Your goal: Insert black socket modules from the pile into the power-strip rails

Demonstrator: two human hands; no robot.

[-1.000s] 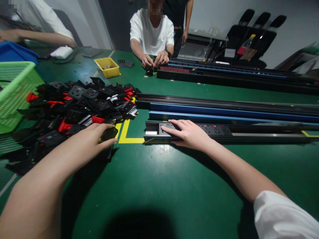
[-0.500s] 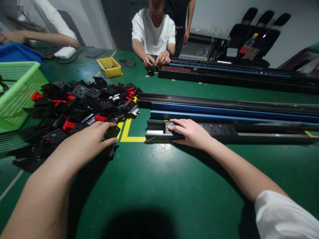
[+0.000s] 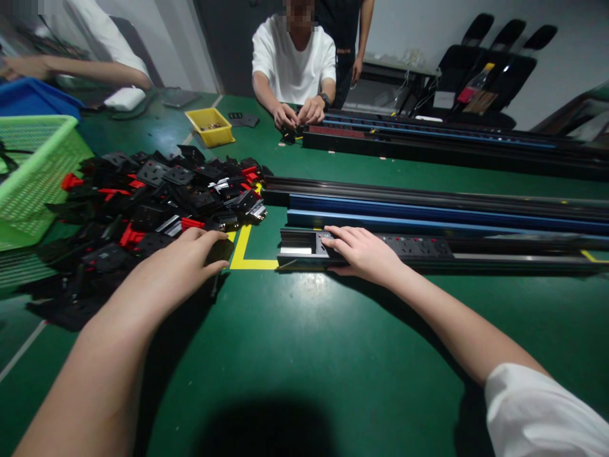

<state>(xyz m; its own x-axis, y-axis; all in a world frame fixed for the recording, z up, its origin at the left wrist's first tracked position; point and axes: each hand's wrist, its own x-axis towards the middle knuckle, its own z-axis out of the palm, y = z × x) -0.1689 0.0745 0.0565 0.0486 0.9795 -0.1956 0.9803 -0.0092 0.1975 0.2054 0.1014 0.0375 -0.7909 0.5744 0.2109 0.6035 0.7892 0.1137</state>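
Note:
My left hand [image 3: 195, 257] is at the right edge of a heap of black and red socket modules [image 3: 152, 190], its thumb and fingers closed round a dark socket module [image 3: 219, 252]. My right hand [image 3: 361, 254] lies over a black rail [image 3: 499, 257] near its left end, fingers on top of a row of black socket modules [image 3: 419, 247] seated in the channel. The thumb of that hand rests along the rail's near side. A short stretch at the rail's left end shows a pale bottom with no module in it.
Blue rails [image 3: 380, 216] and a black rail [image 3: 333, 186] lie just beyond. A green basket [image 3: 52, 158] and a yellow tray [image 3: 210, 127] stand left. Across the green table [image 3: 309, 355], a person's hands [image 3: 299, 116] work beside more rails [image 3: 428, 143].
My left hand has shifted slightly to the right with the module. My right hand stays nearly where it was on the rail.

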